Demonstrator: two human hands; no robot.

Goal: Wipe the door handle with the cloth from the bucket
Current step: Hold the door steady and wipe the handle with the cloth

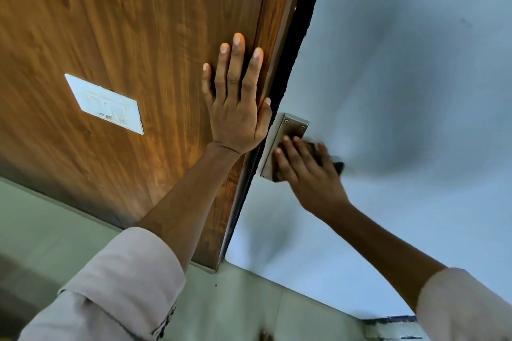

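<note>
Fingers of the right hand (307, 171) pressed a dark cloth (336, 166) against the lower part of the metal door handle (288, 134), the cloth mostly hidden beneath them. The handle sat at the pale door's (401, 91) edge. The left hand (235, 111) lay flat, fingers spread, on the wooden panel (124, 22) beside it.

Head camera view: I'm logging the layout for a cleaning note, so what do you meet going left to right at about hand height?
White switch plate → left hand flat on the wooden panel → metal handle plate → right hand pressing a dark cloth on it → pale blue door surface.
</note>
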